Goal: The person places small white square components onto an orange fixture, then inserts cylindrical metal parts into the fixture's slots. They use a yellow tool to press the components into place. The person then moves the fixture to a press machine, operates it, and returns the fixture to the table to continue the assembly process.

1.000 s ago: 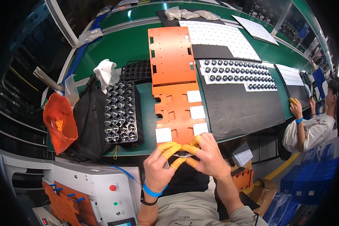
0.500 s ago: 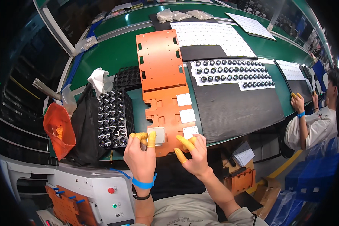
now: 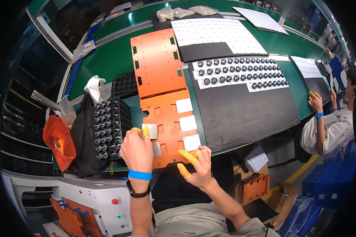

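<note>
My left hand (image 3: 137, 152), in yellow finger cots, pinches a white square plate (image 3: 150, 132) at the left side of an orange fixture board (image 3: 168, 149). The plate lies over the board where a cut-out showed, next to another white plate (image 3: 156, 149) nearer me. Three more white plates (image 3: 188, 123) form a column along the board's right side. My right hand (image 3: 199, 168), also in yellow finger cots, is at the board's near right corner, fingers apart and holding nothing. The raised orange lid (image 3: 158, 63) joins the board's far edge.
Left of the board stands a black tray of round lens-like parts (image 3: 106, 130), with an orange bag (image 3: 59, 144) beyond it. On the right, a black foam sheet (image 3: 245, 114) carries white panels with rows of black caps (image 3: 241, 69). A co-worker (image 3: 324, 134) works at far right.
My left hand has moved forward along the board's left side with a plate, and another plate now shows in the near left spot. My right hand has drawn slightly nearer me. The whole view shifted.
</note>
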Demonstrator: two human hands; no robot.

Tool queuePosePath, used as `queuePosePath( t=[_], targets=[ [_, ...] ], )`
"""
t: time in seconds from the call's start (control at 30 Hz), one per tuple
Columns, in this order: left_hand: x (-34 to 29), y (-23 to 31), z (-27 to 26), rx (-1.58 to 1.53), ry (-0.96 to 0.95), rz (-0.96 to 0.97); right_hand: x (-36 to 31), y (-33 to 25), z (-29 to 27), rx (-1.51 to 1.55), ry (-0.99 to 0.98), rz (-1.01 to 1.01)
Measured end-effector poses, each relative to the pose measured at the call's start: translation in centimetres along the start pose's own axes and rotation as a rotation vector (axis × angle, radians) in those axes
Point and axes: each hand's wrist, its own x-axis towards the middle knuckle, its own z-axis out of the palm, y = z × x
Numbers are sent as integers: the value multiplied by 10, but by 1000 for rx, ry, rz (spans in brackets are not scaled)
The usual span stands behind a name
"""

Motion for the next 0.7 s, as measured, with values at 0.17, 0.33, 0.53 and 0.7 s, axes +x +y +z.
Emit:
queuePosePath(
  t=[0.17,0.33,0.53,0.7],
  targets=[
    [9,1,13,56,-22,-28,3,1,-2,17,-8,4],
    [4,3,15,107,-24,-17,2,0,-3,36,-15,8],
    [-1,-4,30,136,-49,-22,2,1,-4,57,-5,15],
    [-5,-4,30,139,-9,5,0,2,-4,84,-8,33]
  ],
)
